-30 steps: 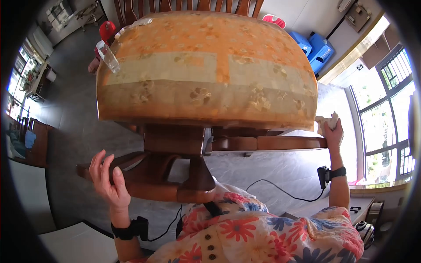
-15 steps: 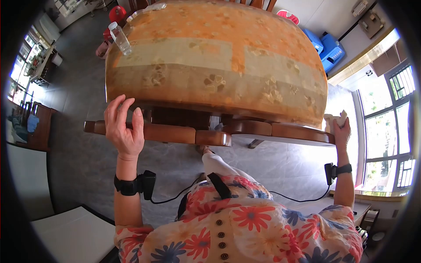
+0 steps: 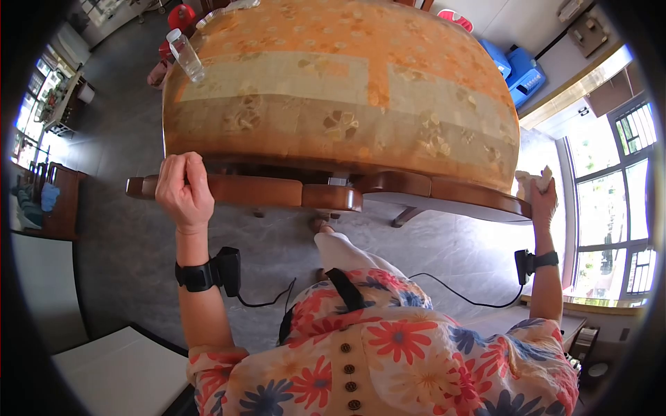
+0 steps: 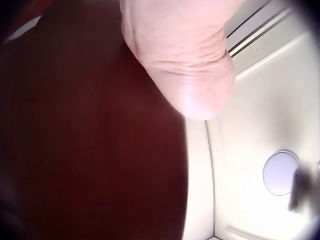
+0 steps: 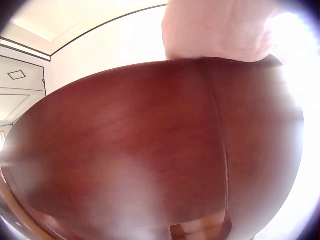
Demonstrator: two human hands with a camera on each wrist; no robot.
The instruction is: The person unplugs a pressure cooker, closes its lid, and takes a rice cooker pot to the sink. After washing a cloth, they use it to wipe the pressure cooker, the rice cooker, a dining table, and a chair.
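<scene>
Two brown wooden chair backs stand side by side against the near edge of the table point(image 3: 305, 132). My left hand point(image 3: 185, 191) grips the top rail of the left chair point(image 3: 257, 191), fingers curled over it. At the far end of the right chair point(image 3: 479, 197), my right hand point(image 3: 544, 201) holds a pale crumpled cloth point(image 3: 526, 184) by the rail. In the left wrist view the heel of the left hand point(image 4: 185, 55) lies against dark red-brown wood point(image 4: 100, 140). The right wrist view shows the right hand point(image 5: 215, 30) at the top edge of the chair back point(image 5: 130, 135).
A clear bottle point(image 3: 186, 57) lies at the table's left edge. Blue plastic items point(image 3: 522, 76) and a red stool point(image 3: 182, 17) are beyond the table. A white surface point(image 3: 125, 371) is at the lower left, and a black cable point(image 3: 472, 299) hangs near the right wrist.
The left chair has moved forward to the table and come level with the right one. My left hand has gone forward and its spread fingers have curled over the rail.
</scene>
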